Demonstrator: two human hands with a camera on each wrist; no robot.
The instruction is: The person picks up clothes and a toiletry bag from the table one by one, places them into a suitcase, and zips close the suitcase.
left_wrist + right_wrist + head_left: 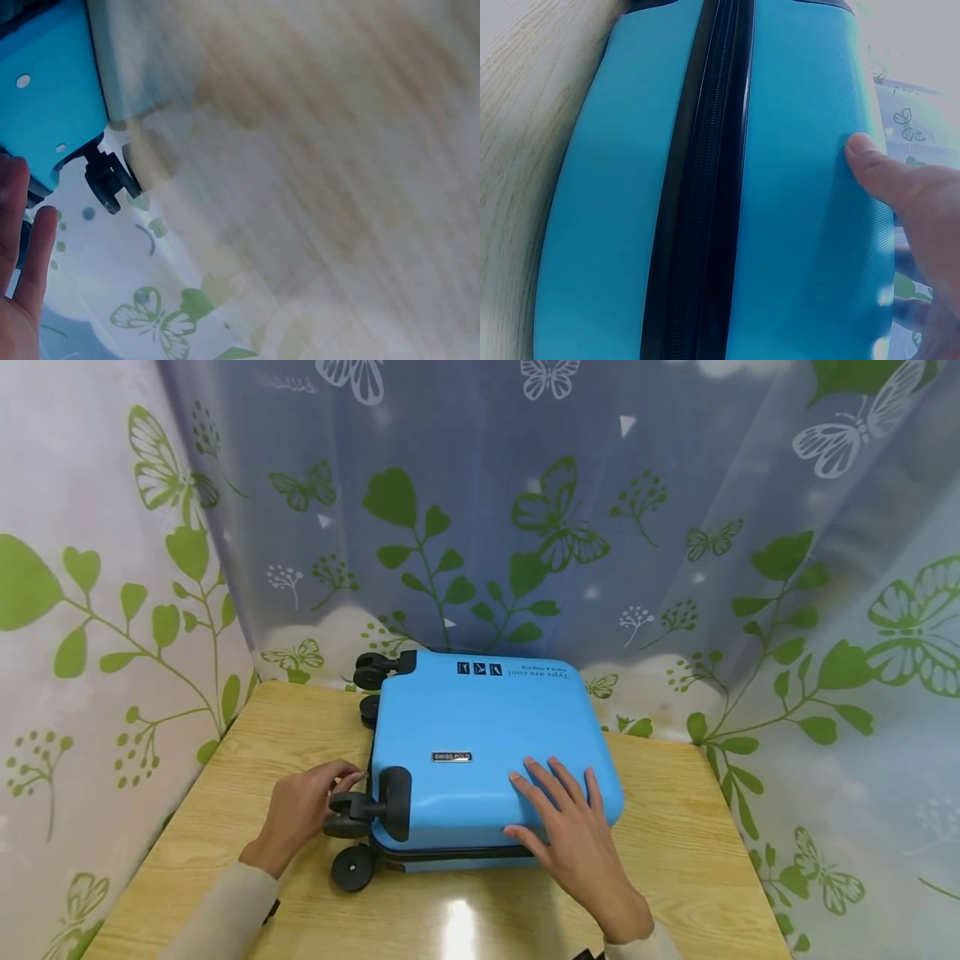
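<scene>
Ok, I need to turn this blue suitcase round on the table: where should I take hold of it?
Probably by the near-left wheel bracket: it juts from the suitcase corner, giving fingers something to curl round. Come from the left, where the left hand already sits. The shell lies flat and looks smooth, so the right hand can only press down on top, its thumb against the side.

The suitcase (487,743) lies flat on the bench (675,860), its wheels (363,814) toward my left. My left hand (300,814) sits beside the near wheels — my right hand (573,831) rests on the lid. The curtain (525,510) hangs behind.
</scene>
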